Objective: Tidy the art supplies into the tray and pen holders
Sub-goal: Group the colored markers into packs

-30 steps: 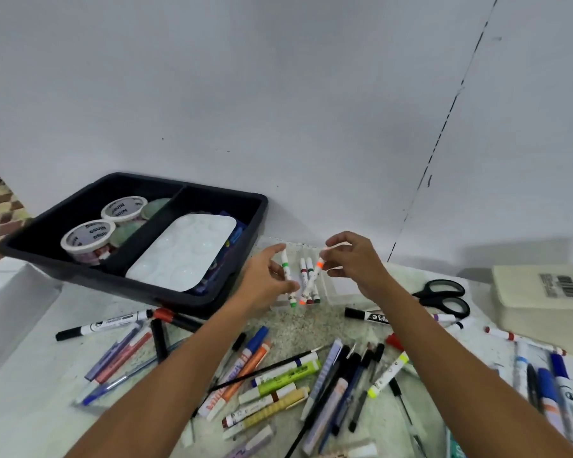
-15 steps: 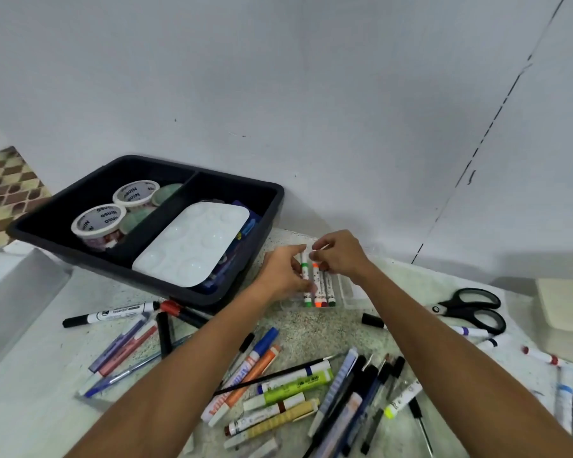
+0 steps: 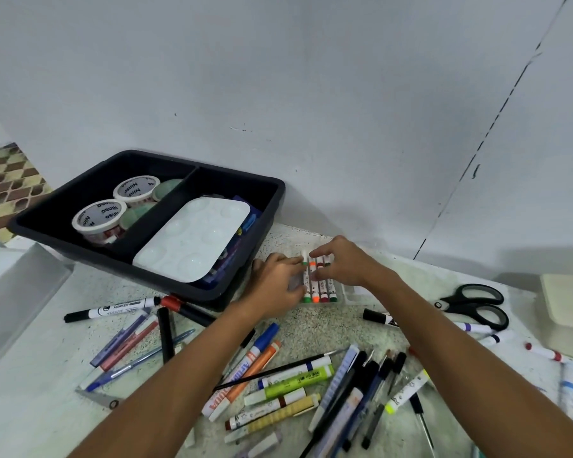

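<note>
Clear plastic forms the shallow marker case (image 3: 348, 289) lying on the speckled white surface (image 3: 315, 328) just right of the black two-compartment plastic tray (image 3: 265, 193), and four small white felt-tip markers with green, orange, red and dark green ends (image 3: 321, 285) now lie side by side in it; a second ago they were loose between the fingers, so this little set is nearly packed. Both hands rest on the row: the left hand (image 3: 278, 285) holds the green-capped marker at the left edge between thumb and fingers, while the right hand (image 3: 341, 262) presses its curled fingertips on the markers' far ends, seating them rather than gripping. The case itself probably goes next into the tray, where white tape rolls (image 3: 100, 216) fill the left compartment and a white paint palette (image 3: 192, 239) covers most of the right, leaving little room. Most of the job remains, I judge: a loose scatter of pens, markers and a thin paintbrush (image 3: 278, 381) covers the near surface, black-handled scissors (image 3: 473, 305) lie to the right, and no pen holder is clearly in view.
</note>
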Tool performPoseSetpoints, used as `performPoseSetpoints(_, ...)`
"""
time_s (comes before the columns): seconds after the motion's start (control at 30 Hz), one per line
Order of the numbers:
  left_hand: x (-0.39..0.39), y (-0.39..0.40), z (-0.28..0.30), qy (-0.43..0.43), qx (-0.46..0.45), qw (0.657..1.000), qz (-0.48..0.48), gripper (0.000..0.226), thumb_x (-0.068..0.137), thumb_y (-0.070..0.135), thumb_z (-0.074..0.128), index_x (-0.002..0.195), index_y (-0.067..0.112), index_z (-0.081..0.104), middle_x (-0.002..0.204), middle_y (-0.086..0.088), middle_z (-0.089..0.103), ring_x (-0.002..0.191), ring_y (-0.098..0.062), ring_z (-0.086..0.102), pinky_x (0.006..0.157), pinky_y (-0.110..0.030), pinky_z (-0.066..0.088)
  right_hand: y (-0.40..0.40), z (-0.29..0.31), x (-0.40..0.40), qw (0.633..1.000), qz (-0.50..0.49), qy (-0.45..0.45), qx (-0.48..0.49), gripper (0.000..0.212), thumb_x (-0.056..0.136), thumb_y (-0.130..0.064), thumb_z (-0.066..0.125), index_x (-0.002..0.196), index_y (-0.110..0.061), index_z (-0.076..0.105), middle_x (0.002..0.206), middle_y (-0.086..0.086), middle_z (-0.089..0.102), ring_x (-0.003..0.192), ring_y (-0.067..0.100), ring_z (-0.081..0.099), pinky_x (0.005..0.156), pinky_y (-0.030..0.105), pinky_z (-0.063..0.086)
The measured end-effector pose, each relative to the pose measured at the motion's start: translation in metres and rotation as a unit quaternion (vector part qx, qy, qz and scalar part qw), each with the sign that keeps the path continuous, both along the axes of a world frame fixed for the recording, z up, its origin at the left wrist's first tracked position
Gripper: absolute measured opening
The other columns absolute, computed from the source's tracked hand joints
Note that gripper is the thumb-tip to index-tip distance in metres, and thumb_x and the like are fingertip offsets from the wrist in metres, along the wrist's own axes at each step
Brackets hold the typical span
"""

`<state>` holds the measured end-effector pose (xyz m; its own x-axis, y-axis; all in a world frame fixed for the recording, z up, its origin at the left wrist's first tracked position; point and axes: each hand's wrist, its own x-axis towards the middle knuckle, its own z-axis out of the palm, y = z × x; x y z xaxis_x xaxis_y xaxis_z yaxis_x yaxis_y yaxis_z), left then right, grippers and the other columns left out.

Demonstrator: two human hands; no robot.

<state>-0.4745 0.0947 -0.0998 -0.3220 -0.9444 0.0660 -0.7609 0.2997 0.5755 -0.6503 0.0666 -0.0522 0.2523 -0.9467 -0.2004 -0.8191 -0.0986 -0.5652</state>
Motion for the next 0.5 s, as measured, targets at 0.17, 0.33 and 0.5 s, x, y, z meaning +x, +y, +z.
performPoseSetpoints(0.17, 0.004, 0.0011, -0.0053, -0.016, 0.011, 1.0, 0.009, 0.054, 0.087, 0.04, 0.064, 0.137, 0.027, 0.05, 0.147, 0.011, 0.041, 0.136, -0.015, 0.023, 0.111, -0.046, 0.015, 0.0048, 0.0012, 0.0057, 0.997, 0.015, 0.081, -0.011, 0.065, 0.075, -0.03, 0.08, 0.134, -0.022, 0.056, 0.129, 0.008, 0.043, 0.115, 0.028, 0.051, 0.098, 0.04, 0.044)
performPoseSetpoints(0.33, 0.0035, 0.0009, -0.0048, -0.048, 0.023, 0.999, 0.007, 0.057, 0.088, 0.044, 0.062, 0.141, 0.03, 0.046, 0.152, 0.014, 0.033, 0.141, -0.017, 0.017, 0.113, -0.049, 0.009, 0.008, 0.0041, 0.0073, 0.996, 0.006, 0.088, -0.012, 0.062, 0.077, -0.029, 0.079, 0.134, -0.023, 0.056, 0.13, 0.009, 0.042, 0.116, 0.029, 0.051, 0.098, 0.041, 0.045)
performPoseSetpoints(0.5, 0.0029, 0.002, -0.0004, -0.06, 0.015, 0.998, -0.01, 0.054, 0.09, 0.043, 0.06, 0.14, 0.027, 0.047, 0.151, 0.013, 0.034, 0.14, -0.015, 0.016, 0.11, -0.047, 0.008, 0.0095, 0.0039, 0.0092, 0.996, -0.003, 0.09, -0.011, 0.062, 0.077, -0.027, 0.079, 0.134, -0.024, 0.056, 0.13, 0.01, 0.041, 0.113, 0.03, 0.053, 0.098, 0.042, 0.046)
